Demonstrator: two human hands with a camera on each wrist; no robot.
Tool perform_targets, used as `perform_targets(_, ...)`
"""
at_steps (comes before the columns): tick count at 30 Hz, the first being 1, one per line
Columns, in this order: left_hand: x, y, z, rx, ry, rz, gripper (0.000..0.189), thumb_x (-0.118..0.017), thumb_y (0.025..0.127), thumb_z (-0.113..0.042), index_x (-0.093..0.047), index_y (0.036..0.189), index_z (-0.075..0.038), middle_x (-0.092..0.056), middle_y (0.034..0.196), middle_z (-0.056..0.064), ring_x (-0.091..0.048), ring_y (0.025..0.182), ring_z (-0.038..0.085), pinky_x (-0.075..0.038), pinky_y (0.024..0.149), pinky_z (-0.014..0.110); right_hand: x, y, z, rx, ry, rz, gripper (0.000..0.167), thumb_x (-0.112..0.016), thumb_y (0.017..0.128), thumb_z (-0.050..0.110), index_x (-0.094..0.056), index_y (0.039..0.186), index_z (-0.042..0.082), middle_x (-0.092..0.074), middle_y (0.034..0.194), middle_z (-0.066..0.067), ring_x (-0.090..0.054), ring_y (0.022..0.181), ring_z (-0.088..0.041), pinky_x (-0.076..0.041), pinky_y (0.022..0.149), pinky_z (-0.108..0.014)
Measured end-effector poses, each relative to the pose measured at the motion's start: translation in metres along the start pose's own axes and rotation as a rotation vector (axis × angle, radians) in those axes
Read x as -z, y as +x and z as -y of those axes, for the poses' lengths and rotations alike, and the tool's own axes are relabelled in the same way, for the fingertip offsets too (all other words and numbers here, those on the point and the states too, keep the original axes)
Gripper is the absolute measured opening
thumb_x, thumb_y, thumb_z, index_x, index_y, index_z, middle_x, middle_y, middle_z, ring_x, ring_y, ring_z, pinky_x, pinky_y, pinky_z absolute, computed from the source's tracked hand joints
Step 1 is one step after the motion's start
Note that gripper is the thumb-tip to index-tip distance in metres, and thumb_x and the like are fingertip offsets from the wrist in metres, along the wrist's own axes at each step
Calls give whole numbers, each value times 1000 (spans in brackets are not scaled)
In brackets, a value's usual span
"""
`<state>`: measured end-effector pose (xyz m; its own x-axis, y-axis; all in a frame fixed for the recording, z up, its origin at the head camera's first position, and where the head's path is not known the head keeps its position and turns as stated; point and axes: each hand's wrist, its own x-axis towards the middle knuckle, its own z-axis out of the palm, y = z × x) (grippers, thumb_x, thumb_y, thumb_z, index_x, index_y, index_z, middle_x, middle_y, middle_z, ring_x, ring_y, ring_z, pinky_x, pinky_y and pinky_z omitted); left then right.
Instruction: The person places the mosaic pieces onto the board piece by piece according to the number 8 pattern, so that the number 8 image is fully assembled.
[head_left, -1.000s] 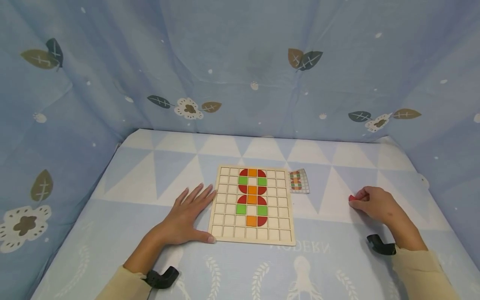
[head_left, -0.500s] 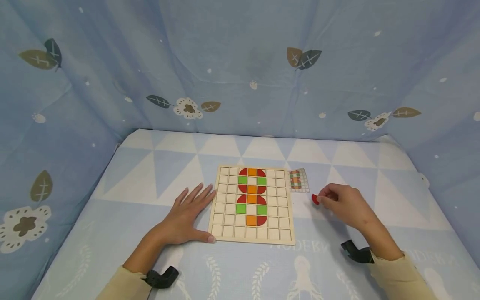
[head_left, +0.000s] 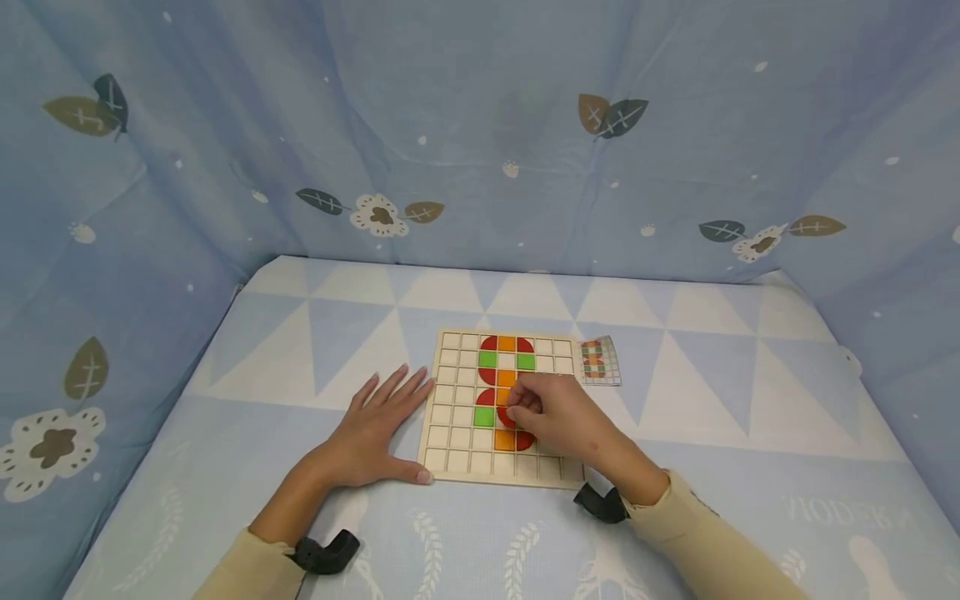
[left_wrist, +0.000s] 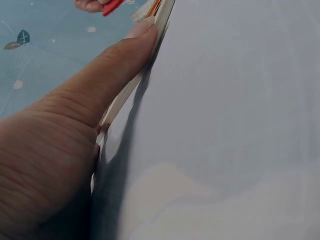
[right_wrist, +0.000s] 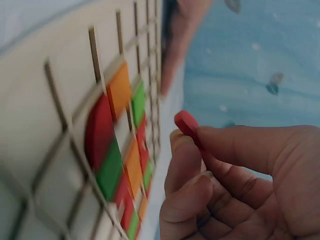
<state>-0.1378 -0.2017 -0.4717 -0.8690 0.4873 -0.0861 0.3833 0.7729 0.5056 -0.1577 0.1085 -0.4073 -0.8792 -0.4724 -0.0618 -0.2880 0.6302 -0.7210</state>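
Observation:
My right hand (head_left: 558, 417) pinches a red quarter-circle piece (right_wrist: 186, 121) between thumb and fingers, held just above the wooden grid board (head_left: 457, 467). In the right wrist view the piece stands apart from the board's surface. Orange squares (head_left: 505, 439), green squares (head_left: 484, 416) and red rounded pieces (head_left: 489, 343) fill several cells down the board's middle columns; my right hand hides part of them. At the board's left side, my left hand (head_left: 367, 437) lies spread, its thumb (left_wrist: 125, 55) touching the lower left corner.
A small pattern card (head_left: 600, 361) with a coloured grid lies at the board's right side. The table (head_left: 712, 517) has a blue and white patterned cover. Blue printed cloth (head_left: 480, 150) hangs behind it and at both sides.
My right hand has moved left from the right part of the table to over the board, carrying the red quarter-circle piece. The left hand stays in place.

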Motion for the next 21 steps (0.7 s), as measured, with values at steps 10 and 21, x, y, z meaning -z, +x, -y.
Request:
perform_targets(10,0,0,-1,-4,5,4,127,-83,69,-75,-24,168,-20,-15,175,0,-2,161,27,4,125,55,-34,10,4,39,3,0,16,-75,96,7,-66,86,16,-59,71,10,-55,65,-8,-49,61,-24)
perform_targets(21,2,-1,-1,-5,0,4,127,-85,70,-71,-24,168,-19,-16,175,1,-2,161,27,4,125,55,-47,13,6,26,-100,-8,20,-75,96,11,-64,82,19,-58,70,11,-54,62,-7,-48,57,-25)
